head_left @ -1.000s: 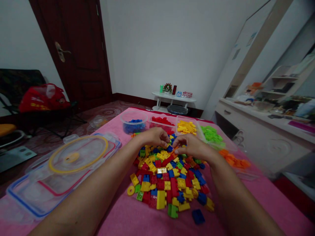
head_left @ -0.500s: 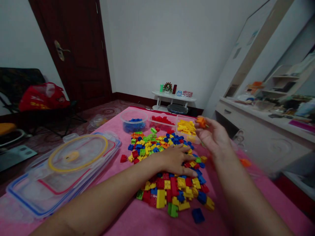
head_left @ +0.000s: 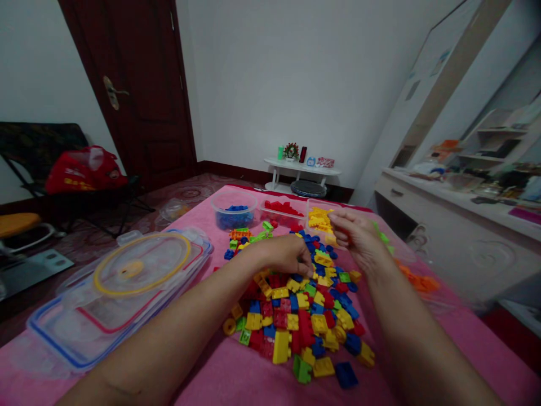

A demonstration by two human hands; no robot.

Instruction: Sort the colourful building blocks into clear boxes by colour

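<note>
Lids (head_left: 127, 293) at far left on our pink cloth (head_left: 236, 375): clear plastic, stacked, seals in blue, red and yellow, round yellow-ringed one on top. Next, a round clear tub (head_left: 214, 210) with blue bricks (head_left: 236, 217) in it. In front of that we have the mixed pile of bricks (head_left: 291, 321), loose in mid-cloth: glossy plastic, mostly yellow, red and blue, some green, a bit of orange at the back left. Many are studded, several have notched ends. Left edge of the pile shows a yellow wheel-like piece (head_left: 229, 326); front has a tall yellow block (head_left: 281, 347), then a green block (head_left: 301, 369), then a dark blue block (head_left: 346, 375).

Our left hand (head_left: 291, 256) is over the pile's middle, fingers curled, tips down among the bricks; can't tell if they're clamped on one. Behind it, a tub of red bricks (head_left: 281, 208), then a tub of yellow bricks (head_left: 320, 219). Our right hand (head_left: 355, 237) is up just beside the yellow ones, fingers bent and bunched; can't tell if anything's pinched. Right of it: green bricks (head_left: 384, 238), partly hidden by the hand, then orange bricks (head_left: 420, 280).
</note>
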